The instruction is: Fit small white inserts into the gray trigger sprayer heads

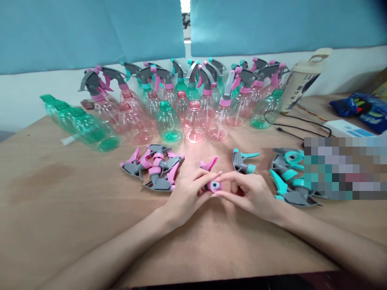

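My left hand [188, 192] and my right hand [248, 191] meet over the wooden table [60, 193], both pinched on one pink spray-trigger head [213, 182]. Its round collar with a blue centre faces me and its pink lever sticks up behind. A heap of pink-and-grey trigger heads [155, 167] lies just left of my left hand. A teal-and-grey trigger head [243, 162] lies just beyond my right hand, with a pile of teal trigger heads [288, 181] further right.
Pink and green clear bottles [181, 117], some capped with triggers, stand in rows at the back. Green bottles [81, 125] lie on their sides at left. A beige jug [302, 82], black cables [296, 127], a white box [347, 129] and a blue packet [363, 106] are at right.
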`<state>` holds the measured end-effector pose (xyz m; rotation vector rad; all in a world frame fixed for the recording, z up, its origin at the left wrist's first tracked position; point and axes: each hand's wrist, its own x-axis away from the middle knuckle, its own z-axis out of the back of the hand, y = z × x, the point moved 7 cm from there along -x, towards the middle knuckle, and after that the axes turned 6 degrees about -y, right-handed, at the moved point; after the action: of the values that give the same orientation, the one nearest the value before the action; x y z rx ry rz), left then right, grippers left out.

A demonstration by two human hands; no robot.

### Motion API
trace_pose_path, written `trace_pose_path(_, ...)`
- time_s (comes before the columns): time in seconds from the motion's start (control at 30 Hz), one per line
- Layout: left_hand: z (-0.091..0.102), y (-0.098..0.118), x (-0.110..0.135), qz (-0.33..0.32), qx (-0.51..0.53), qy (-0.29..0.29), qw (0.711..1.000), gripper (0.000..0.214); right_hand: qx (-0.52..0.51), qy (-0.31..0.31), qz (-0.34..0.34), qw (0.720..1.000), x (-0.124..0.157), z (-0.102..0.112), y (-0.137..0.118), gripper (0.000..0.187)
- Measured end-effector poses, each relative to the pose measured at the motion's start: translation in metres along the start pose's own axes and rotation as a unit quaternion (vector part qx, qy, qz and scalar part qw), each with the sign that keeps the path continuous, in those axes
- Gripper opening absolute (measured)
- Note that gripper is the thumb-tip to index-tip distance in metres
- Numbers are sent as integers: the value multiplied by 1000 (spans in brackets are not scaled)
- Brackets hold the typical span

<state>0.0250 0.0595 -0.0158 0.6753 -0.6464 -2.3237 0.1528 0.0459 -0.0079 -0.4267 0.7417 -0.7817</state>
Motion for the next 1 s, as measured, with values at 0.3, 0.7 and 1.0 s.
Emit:
trace_pose_path(0.3, -2, 3, -1, -7, -2, -16, 1000, 24, 17, -32, 19, 999, -2, -6, -2, 18)
trace_pose_path(0.7, -6, 4, -3, -14, -4, -33, 999, 19, 75, -73, 56, 993, -4, -12, -7, 23)
trace_pose_path(1.0, -6, 1, -4, 3, -5, -35, 999, 21, 64, -75, 48, 994, -6, -12, -5, 23)
